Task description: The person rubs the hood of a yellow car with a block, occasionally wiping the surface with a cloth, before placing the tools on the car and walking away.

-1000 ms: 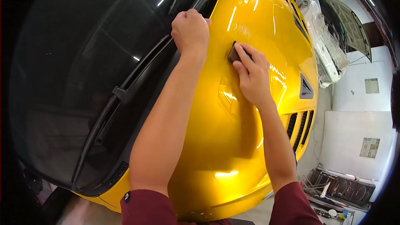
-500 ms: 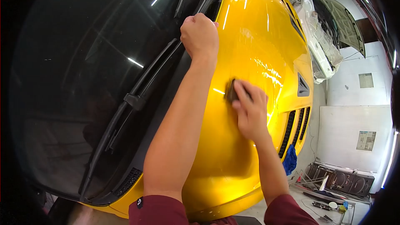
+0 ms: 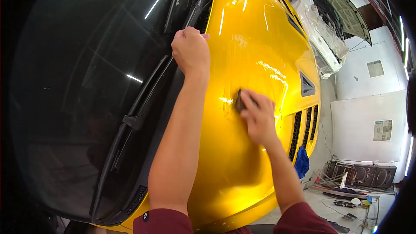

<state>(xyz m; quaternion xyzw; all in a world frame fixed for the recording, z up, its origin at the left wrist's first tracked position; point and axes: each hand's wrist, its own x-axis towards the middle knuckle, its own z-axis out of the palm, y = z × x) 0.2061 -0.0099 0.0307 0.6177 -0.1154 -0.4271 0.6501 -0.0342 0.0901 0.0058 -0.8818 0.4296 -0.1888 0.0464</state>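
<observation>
Since half a second ago the left hand (image 3: 190, 51) has slid left along the hood's (image 3: 255, 30) rear edge, fisted. Mid-frame, the right hand (image 3: 258, 119) presses a dark pad (image 3: 239, 100) under flattened fingers, its long axis running toward the frame top.

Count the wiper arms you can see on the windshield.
2: one wiper lies low across the glass beside the left forearm; another wiper sits near the top edge above the left hand. Its end is cut off.
</observation>
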